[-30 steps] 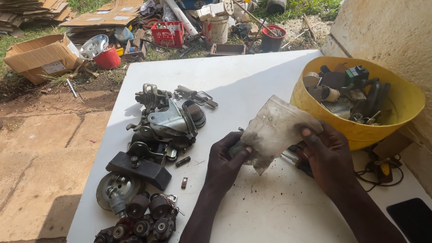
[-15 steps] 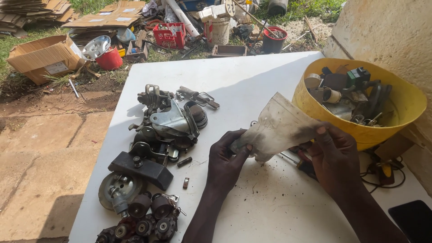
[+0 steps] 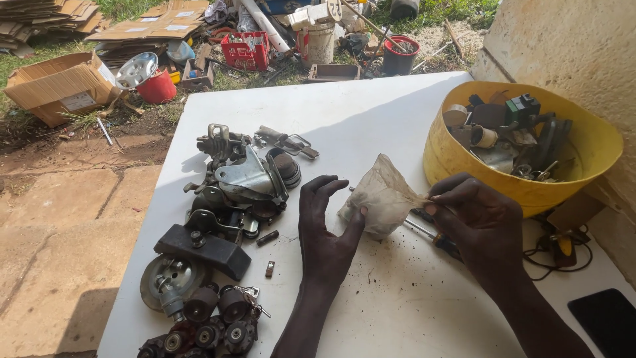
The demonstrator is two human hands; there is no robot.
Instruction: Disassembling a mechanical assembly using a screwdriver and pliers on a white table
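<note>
A dirty, crumpled clear plastic bag (image 3: 383,193) with something inside rests on the white table (image 3: 371,113). My right hand (image 3: 478,222) pinches the bag's right corner between thumb and fingers. My left hand (image 3: 326,229) has its fingers spread, and its thumb presses the bag's lower left side. A screwdriver (image 3: 432,236) lies on the table under the bag and my right hand.
A pile of dark metal machine parts (image 3: 228,199) covers the table's left side. A yellow tub (image 3: 523,142) of parts stands at the right by a wall. A black phone (image 3: 606,321) lies at the lower right. Boxes and scrap litter the ground beyond.
The bag has come down from a raised, spread position to rest on the table. My left hand let go of its grip and opened its fingers beside it.
</note>
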